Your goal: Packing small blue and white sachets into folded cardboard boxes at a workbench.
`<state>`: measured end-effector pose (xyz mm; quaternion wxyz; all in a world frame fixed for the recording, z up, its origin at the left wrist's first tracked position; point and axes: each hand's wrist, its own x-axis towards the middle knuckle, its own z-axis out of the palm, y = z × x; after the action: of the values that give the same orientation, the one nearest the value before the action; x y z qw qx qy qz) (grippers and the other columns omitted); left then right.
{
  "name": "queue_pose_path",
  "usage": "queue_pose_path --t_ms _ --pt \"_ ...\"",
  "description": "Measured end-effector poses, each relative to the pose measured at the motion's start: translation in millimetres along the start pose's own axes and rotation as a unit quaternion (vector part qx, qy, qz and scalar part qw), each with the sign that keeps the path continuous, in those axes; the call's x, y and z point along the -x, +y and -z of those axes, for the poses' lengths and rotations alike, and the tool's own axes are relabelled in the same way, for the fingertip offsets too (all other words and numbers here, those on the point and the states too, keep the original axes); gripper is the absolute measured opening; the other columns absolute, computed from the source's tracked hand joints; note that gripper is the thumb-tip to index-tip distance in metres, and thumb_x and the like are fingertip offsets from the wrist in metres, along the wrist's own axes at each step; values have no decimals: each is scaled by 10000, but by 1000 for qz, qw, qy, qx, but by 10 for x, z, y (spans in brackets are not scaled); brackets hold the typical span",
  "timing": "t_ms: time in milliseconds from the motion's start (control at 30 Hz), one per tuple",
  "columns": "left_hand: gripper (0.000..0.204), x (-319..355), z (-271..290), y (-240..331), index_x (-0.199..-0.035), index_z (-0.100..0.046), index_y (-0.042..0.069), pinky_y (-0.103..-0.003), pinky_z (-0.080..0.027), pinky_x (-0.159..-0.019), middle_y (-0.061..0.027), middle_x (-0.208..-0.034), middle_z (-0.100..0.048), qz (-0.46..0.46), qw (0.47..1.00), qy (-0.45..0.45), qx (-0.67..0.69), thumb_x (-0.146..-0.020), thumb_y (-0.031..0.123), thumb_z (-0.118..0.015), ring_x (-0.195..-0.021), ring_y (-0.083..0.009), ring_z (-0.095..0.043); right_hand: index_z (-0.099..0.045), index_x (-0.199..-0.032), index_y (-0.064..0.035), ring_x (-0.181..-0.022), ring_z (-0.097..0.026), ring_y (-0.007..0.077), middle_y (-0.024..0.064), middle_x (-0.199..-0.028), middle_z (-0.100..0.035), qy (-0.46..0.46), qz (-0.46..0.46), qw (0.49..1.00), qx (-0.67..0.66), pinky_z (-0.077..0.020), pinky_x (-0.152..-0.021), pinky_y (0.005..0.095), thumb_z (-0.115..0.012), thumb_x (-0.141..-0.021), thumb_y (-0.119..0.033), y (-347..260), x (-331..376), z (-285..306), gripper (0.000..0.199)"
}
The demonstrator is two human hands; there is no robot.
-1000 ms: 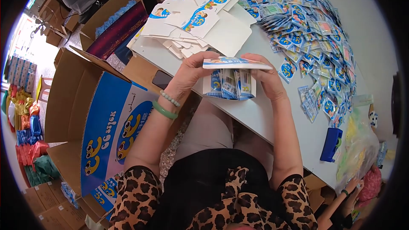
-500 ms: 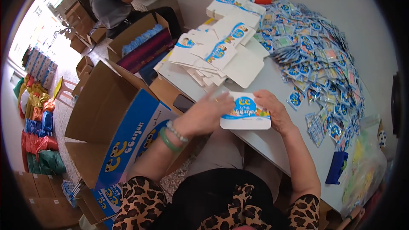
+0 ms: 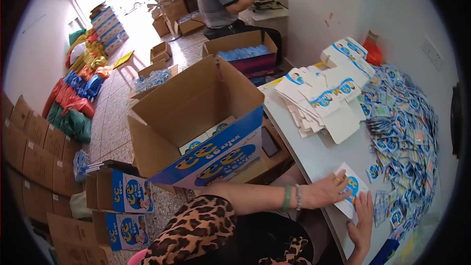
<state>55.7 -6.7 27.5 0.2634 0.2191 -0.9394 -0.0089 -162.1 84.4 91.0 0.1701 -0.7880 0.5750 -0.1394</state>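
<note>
The small box (image 3: 351, 190), held up before, now lies at the table's (image 3: 314, 154) near edge; left hand (image 3: 326, 191) and right hand (image 3: 364, 221) press it, fingers spread. Light, crushable card: grip the edges.

The left forearm reached from the near left across toward the right, bare below a leopard-print sleeve, with a green bangle and a beaded bracelet at the wrist. The left hand (image 3: 327, 190) lay palm down, fingers spread flat, a ring on one finger. The right hand (image 3: 363, 218) came up from the near edge, palm down, fingers extended, just right of the left hand.
</note>
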Motion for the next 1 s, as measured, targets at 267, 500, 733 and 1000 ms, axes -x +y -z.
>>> queue_pose_path --t_ms 267,500,733,1000 --pt "351 -185 105 157 -1123 -544 8 -612 -150 -1121 -223 -1278 -486 -36 999 -25 9 -790 116 -569 -1289 -430 -385 -364 -1367 25 -1392 -221 421 252 -1466 -293 66 -24 981 183 -183 -1136 521 -601 -670 33 57 -60 -387 736" --pt "451 -253 108 110 -1156 -513 -9 -583 -185 -1116 -247 -1324 -433 29 986 -27 163 -747 129 -643 -1313 -427 -349 -357 -1354 67 -1364 -282 434 287 -1439 -320 91 11 966 242 -199 -1127 534 -511 -790 29 124 -63 -481 586" --pt "498 -181 -219 116 -1224 -462 -88 -503 -310 -1071 -264 -1257 -495 -35 997 25 -66 -808 166 -564 -1212 -454 -459 -344 -1360 93 -1375 -279 405 278 -1435 -339 112 20 960 257 -163 -1141 525 -435 -843 -6 197 -16 -569 534" --pt "702 -156 54 240 -1253 -423 -102 -500 -295 -1078 -271 -1297 -458 -20 999 -42 -22 -771 349 -664 -1265 -466 -392 -390 -1388 -15 -1406 -234 365 196 -1479 -330 29 -48 997 55 -100 -1138 534 -581 -837 -402 123 -2 -211 700"
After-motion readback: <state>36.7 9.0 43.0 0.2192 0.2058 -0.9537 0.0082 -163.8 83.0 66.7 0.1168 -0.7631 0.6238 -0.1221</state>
